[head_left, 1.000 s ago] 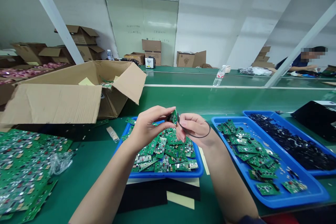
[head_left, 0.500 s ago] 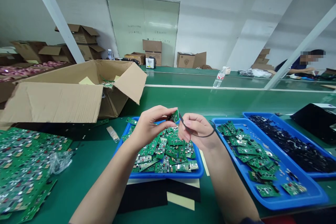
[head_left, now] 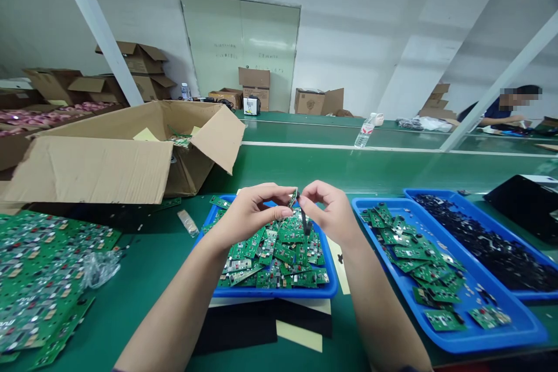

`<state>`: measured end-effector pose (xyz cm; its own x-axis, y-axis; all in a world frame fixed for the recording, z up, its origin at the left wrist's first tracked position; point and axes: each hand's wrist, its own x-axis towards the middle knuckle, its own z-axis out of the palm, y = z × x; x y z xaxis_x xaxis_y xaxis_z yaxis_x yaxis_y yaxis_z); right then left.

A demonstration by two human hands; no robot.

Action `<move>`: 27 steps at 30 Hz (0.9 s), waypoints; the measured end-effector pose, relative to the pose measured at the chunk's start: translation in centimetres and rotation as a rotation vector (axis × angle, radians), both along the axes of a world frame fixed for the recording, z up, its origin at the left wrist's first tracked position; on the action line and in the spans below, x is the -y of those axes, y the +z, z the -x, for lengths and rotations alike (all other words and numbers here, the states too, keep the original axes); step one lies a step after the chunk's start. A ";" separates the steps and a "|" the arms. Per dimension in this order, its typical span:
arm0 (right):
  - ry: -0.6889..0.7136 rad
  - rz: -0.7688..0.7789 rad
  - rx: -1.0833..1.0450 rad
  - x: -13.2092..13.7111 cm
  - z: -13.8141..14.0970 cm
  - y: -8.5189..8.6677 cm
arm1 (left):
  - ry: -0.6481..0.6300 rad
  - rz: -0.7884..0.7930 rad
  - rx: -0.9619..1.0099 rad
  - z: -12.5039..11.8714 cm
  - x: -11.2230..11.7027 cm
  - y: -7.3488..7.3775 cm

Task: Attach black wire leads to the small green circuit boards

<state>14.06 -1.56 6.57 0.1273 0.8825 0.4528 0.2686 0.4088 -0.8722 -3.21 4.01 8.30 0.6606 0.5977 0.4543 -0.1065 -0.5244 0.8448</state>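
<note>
Green and small, one circuit board point(head_left: 293, 196) is pinched on edge between the thumb and fingers of the left hand point(head_left: 246, 212), above the middle blue tray point(head_left: 279, 292) heaped with similar boards point(head_left: 268, 247). The right hand point(head_left: 335, 215) has its thumb and forefinger drawn narrowly together just beside the board, holding a dark strip point(head_left: 304, 220) that hangs below their tips; whether those fingertips also touch the board, I cannot tell. Farther right, a long blue tray point(head_left: 501, 337) carries more boards.

A head camera faces forward (and down)
</note>
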 end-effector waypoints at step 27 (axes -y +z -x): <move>-0.406 -0.738 0.547 0.4 -0.1 0.4 | -0.229 0.290 0.166 -0.5 0.5 -0.6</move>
<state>14.18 -1.96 6.92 -0.0331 0.2929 0.9556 0.7962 0.5857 -0.1519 -2.66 3.56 7.73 0.7233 0.5627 0.4002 -0.3403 -0.2138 0.9157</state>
